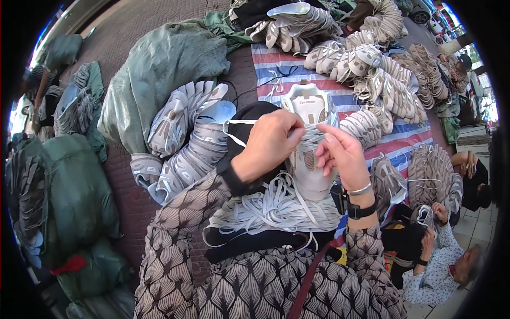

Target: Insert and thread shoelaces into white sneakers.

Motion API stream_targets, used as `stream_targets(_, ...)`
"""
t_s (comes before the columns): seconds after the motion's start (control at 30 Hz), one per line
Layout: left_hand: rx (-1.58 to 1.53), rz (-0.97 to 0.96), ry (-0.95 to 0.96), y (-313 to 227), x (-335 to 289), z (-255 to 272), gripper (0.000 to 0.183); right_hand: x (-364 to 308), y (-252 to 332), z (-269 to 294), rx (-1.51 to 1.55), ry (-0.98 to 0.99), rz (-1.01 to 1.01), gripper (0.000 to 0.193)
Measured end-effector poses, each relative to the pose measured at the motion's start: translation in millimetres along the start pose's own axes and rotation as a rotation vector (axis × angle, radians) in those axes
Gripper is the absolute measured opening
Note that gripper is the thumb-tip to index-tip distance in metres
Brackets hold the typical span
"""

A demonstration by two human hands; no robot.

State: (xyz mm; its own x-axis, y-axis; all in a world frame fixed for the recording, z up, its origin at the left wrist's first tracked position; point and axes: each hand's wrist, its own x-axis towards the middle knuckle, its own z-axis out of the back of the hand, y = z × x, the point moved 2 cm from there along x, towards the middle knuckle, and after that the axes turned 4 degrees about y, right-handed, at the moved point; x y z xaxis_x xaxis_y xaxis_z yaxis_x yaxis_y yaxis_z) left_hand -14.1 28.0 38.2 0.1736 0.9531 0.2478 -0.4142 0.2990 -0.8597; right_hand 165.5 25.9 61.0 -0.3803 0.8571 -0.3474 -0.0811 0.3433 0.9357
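1. A pale sneaker [314,186] with tan panels sits upright in front of the person, between both hands, toe toward the body.
2. The left hand [268,141] is over the lacing, fingers curled, thumb and forefinger pressed together on a white lace [239,122] that loops out behind it.
3. The right hand [345,157] is at the opposite edge, thumb and forefinger tips close, other fingers loosely bent; I cannot tell whether they pinch anything.
4. A heap of white laces [271,211] lies just below the toe.
5. Nested shoe uppers [196,157] curve at left, beside a green sack [164,74].
6. More stacked uppers [390,93] cover a striped sheet [266,57].
7. At lower right, a co-worker [433,279] handles a shoe [424,214].
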Motion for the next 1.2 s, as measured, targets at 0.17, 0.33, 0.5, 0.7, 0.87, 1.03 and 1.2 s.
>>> stream_targets(0.17, 0.239, 0.053, -0.048, 14, 20, -11, 0.015, 17, -2, 0, -0.149, 0.072, -0.078, 0.054)
stream_targets(0.33, 0.293, 0.1, 0.004, 19, 24, -11, 0.014, 24, -1, 5, -0.049, 0.154, -0.142, 0.053)
stream_targets(0.5, 0.368, 0.106, 0.093, 18, 31, -5, 0.012, 35, -15, 20, 0.29, 0.211, -0.122, 0.04)
stream_targets(0.7, 0.525, -0.046, 0.251, 12, 38, -6, 0.011, 39, -23, 26, 0.544, 0.254, -0.1, 0.03)
stream_targets(0.87, 0.457, 0.016, 0.369, 9, 50, -5, 0.012, 39, -29, 29, 0.586, 0.241, -0.07, 0.03)
stream_targets(1.03, 0.151, 0.26, 0.38, 26, 51, 1, 0.017, 35, -27, 21, 0.474, 0.209, -0.046, 0.03)
stream_targets(1.2, 0.332, 0.099, 0.165, 23, 45, -15, 0.015, 33, -6, 26, -0.079, 0.046, 0.06, 0.03)
